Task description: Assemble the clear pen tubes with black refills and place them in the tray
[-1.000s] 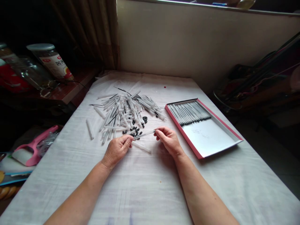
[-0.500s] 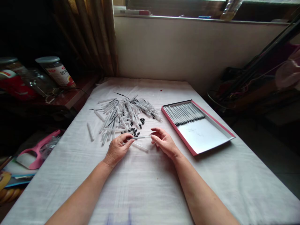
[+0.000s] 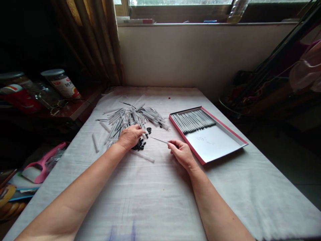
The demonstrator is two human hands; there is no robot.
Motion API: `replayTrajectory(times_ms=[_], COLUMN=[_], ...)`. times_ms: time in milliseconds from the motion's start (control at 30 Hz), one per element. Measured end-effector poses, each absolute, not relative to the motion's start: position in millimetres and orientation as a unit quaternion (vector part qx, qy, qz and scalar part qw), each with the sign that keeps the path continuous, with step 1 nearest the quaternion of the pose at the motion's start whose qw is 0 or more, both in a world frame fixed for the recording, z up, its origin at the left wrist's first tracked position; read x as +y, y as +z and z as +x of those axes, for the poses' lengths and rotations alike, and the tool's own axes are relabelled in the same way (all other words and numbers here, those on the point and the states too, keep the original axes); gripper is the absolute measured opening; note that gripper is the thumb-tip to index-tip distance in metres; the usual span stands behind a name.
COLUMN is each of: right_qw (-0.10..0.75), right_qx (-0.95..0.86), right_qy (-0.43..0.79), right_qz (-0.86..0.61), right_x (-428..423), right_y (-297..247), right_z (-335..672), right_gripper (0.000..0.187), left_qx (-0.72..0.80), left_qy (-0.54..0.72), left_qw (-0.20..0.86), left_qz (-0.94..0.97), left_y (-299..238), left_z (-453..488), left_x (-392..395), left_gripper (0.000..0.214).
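Pinching a thin rod is the right hand; what the left hand holds is unclear.

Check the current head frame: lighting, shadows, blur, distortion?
Head view: bright window at top, upper left nearly black; head view: soft shadow under the near side of the pink-edged box; head view: wide-angle stretch toward the edges, labelled jar leaning, probably lens; head view: right hand fairly sharp, clutter at the right edge soft and dim.
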State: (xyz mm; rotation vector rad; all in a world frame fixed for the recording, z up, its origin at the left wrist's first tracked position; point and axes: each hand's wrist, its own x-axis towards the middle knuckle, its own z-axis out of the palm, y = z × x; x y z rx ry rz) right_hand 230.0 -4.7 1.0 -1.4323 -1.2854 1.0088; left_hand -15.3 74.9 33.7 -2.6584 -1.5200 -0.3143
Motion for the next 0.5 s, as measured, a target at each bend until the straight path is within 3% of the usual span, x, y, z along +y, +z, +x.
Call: replayTrajectory(times_ms=[267,500], right_qw=[0.472,0.537], right_qx=[-0.517,-0.483], right_qy=[0.419,0.396], right_qz=[-0.578,-0.567], right_x=[-3.4,-5.7], right_y=[2.1,10.6], right_z=[229.3,231.4], right_gripper=[0.038,0.034], left_qx=[-0.428,-0.476], left_qy=[-0.026,-0.150], left_qw=[0.057,0.004], left_qz=[-0.902,-0.867], left_y=[45.5,42.7], left_z=[-5.7,-14.0], left_x=[91.1,53.7], left_gripper=[0.011,0.019])
